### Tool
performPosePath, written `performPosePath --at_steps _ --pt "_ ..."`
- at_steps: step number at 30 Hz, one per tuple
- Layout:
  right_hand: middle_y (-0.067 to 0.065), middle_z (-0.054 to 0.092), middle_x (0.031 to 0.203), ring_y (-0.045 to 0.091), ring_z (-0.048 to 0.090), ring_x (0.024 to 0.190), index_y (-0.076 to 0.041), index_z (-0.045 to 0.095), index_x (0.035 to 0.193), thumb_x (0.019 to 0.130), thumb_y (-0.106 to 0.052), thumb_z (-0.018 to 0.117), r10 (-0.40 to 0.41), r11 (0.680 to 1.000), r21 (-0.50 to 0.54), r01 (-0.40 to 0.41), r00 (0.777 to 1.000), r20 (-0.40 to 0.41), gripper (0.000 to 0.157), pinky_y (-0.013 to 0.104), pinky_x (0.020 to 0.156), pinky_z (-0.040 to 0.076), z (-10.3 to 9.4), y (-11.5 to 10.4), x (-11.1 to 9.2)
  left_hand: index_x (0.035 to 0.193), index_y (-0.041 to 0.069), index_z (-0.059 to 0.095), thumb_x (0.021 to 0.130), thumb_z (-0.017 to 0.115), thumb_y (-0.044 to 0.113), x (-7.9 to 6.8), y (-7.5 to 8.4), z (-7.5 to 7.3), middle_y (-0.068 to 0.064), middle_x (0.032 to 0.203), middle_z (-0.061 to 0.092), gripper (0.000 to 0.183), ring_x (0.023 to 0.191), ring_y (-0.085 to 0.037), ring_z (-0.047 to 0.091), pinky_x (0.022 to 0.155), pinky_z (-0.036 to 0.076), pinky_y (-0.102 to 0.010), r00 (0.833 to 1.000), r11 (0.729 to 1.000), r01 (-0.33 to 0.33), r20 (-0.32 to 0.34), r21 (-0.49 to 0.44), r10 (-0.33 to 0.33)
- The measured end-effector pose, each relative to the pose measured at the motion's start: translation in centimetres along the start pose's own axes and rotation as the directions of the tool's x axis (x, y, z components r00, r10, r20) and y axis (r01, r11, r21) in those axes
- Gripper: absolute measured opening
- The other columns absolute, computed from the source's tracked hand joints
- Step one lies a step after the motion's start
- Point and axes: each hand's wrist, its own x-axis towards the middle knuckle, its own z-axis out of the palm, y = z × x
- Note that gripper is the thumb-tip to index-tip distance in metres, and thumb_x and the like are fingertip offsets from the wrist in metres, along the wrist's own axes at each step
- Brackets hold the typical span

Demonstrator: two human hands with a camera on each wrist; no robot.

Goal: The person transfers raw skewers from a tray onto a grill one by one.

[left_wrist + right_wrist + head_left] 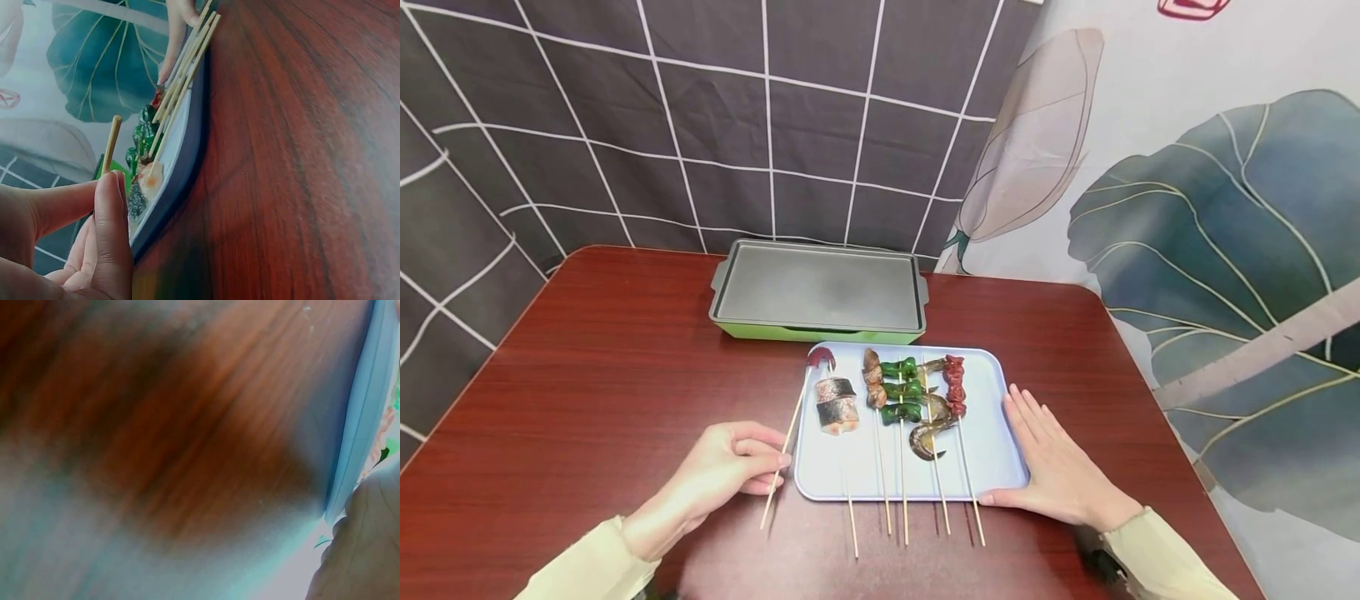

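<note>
My left hand (722, 467) pinches the thin wooden stick of a skewer (792, 423) between thumb and fingers. A dark red curved piece sits at its far end, over the tray's upper left corner; the stick's bare end pokes up past the fingertips in the left wrist view. On the pale blue tray (992, 458) lie a skewer of black-and-white chunks (837, 410), one of brown chunks (874, 379), one of green pieces (901, 390), one of curled brownish pieces (922, 442) and one of red pieces (955, 387). Fingers extended, my right hand (1060, 471) touches the tray's right edge.
Behind the tray stands a dark rectangular grill pan (820, 287) on a green base. A reddish-brown wooden table (617, 358) carries everything. Grid-patterned dark cloth (715, 117) and a leaf-print cloth (1225, 217) hang behind. Several stick ends overhang the tray's near edge.
</note>
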Motion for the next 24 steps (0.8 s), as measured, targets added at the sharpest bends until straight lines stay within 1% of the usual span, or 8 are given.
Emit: performPosePath --at_steps 7,9,11,14,16,18,21,24 --pt "0.020 0.014 0.167 0.036 0.011 0.153 0.001 0.019 0.160 0.073 -0.088 0.062 0.012 1.000 0.007 -0.012 1.000 -0.001 0.132 0.034 0.125 -0.001 0.0 0.0 0.0 0.111 -0.014 0.065 0.087 0.074 -0.002 0.5 -0.1 -0.2 -0.017 0.084 0.073 0.028 0.069 -0.021 0.069 0.065 0.064 -0.031 0.998 0.997 -0.015 -0.058 0.070 0.019" --pt "0.019 0.013 0.167 0.035 0.010 0.153 0.000 0.019 0.161 0.072 -0.088 0.061 0.018 1.000 0.010 -0.018 1.000 0.005 0.132 0.033 0.125 -0.002 0.0 0.0 0.0 0.110 -0.013 0.066 0.087 0.075 -0.002 0.6 0.0 -0.2 -0.017 0.083 0.073 0.027 0.068 -0.021 0.069 0.065 0.064 -0.031 0.997 0.997 -0.016 -0.071 0.080 0.022" --pt "0.018 0.012 0.167 0.035 0.010 0.153 0.000 0.018 0.161 0.072 -0.088 0.062 0.019 1.000 0.013 -0.019 1.000 0.009 0.132 0.031 0.125 -0.003 0.0 0.1 0.0 0.110 -0.013 0.066 0.086 0.075 -0.002 0.7 0.2 -0.2 -0.017 0.083 0.072 0.027 0.069 -0.021 0.069 0.066 0.064 -0.031 0.997 0.996 -0.019 -0.072 0.084 0.025" --pt "0.018 0.012 0.168 0.035 0.009 0.153 0.000 0.017 0.161 0.072 -0.088 0.061 0.018 1.000 0.009 -0.018 1.000 0.013 0.132 0.030 0.124 -0.004 0.0 0.1 0.1 0.109 -0.012 0.066 0.087 0.076 -0.001 0.5 0.5 -0.3 -0.018 0.083 0.073 0.027 0.070 -0.022 0.070 0.067 0.064 -0.032 0.998 0.996 -0.024 -0.052 0.081 0.028" --pt "0.019 0.012 0.167 0.035 0.010 0.153 0.000 0.017 0.161 0.072 -0.088 0.061 0.017 1.000 0.010 -0.017 1.000 0.014 0.132 0.031 0.124 -0.003 0.0 0.1 0.1 0.110 -0.012 0.066 0.087 0.076 -0.001 0.4 0.8 -0.3 -0.019 0.085 0.073 0.027 0.072 -0.024 0.071 0.068 0.064 -0.033 0.998 0.996 -0.039 -0.042 0.082 0.042" --pt "0.019 0.012 0.167 0.035 0.010 0.153 0.000 0.017 0.161 0.072 -0.088 0.062 0.020 1.000 0.011 -0.020 1.000 0.017 0.132 0.031 0.125 -0.003 0.0 0.1 0.1 0.110 -0.012 0.066 0.087 0.075 0.000 0.3 1.3 -0.4 -0.021 0.088 0.073 0.028 0.074 -0.025 0.072 0.069 0.065 -0.035 0.997 0.995 -0.057 -0.050 0.081 0.061" --pt "0.018 0.012 0.167 0.035 0.010 0.153 -0.001 0.017 0.161 0.072 -0.088 0.062 0.025 1.000 0.012 -0.025 0.999 0.022 0.132 0.032 0.125 -0.002 -0.1 0.1 0.1 0.114 -0.014 0.064 0.089 0.074 -0.001 0.4 2.3 -0.9 -0.023 0.093 0.073 0.030 0.076 -0.027 0.073 0.070 0.065 -0.037 0.991 0.992 -0.094 -0.087 0.083 0.102" --pt "0.018 0.012 0.168 0.035 0.010 0.153 -0.001 0.018 0.161 0.072 -0.088 0.061 0.023 1.000 0.008 -0.023 1.000 0.021 0.132 0.032 0.125 -0.001 -0.1 0.0 0.1 0.118 -0.015 0.062 0.090 0.072 -0.002 0.9 3.3 -1.8 -0.025 0.096 0.073 0.032 0.077 -0.027 0.074 0.071 0.065 -0.038 0.981 0.988 -0.133 -0.129 0.083 0.143"
